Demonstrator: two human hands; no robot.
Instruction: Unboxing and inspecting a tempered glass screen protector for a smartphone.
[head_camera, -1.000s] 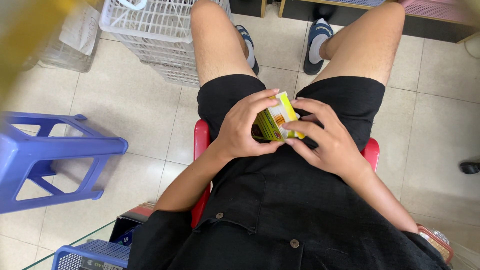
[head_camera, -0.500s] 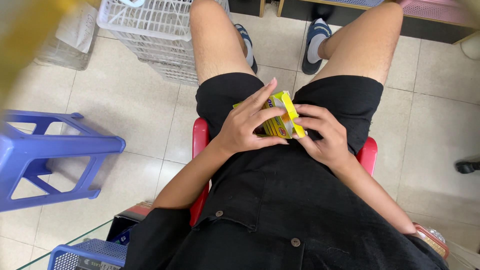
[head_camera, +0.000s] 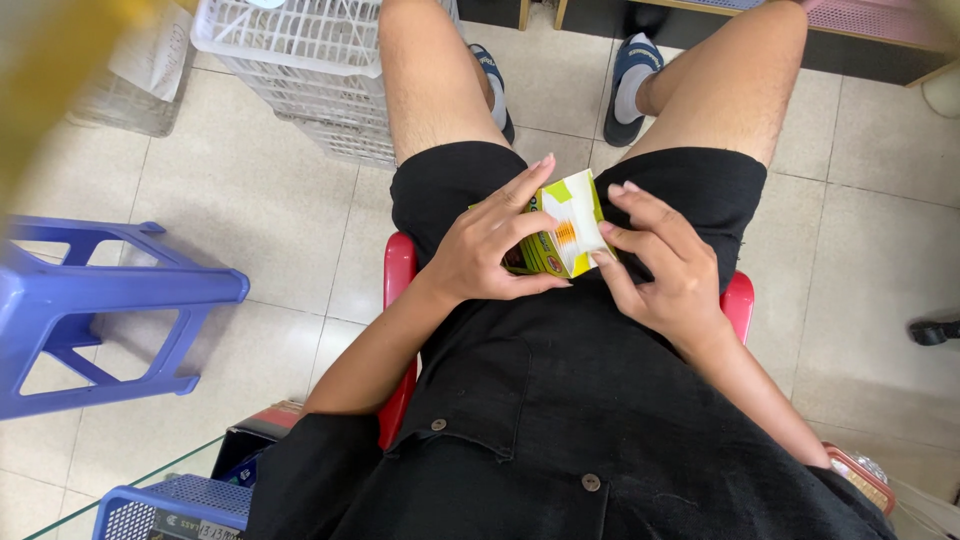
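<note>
I sit on a red stool (head_camera: 398, 268) and hold a small yellow-green and white carton (head_camera: 566, 224) over my lap. My left hand (head_camera: 490, 245) wraps the carton's left side, fingers spread over its top. On the carton's right end rest the fingertips of my right hand (head_camera: 665, 270), index and thumb pinching its white face. Both hands grip the carton together, in front of my black shirt and shorts.
A blue plastic stool (head_camera: 95, 300) stands at the left. A white plastic basket (head_camera: 300, 70) sits on the tiled floor ahead, beside my left leg. A blue basket (head_camera: 170, 505) and a glass edge lie at the bottom left. A dark shoe (head_camera: 935, 330) shows at right.
The carton has been turned in my hands, so its white face now points up. My fingers have shifted along it; both hands stay over my lap.
</note>
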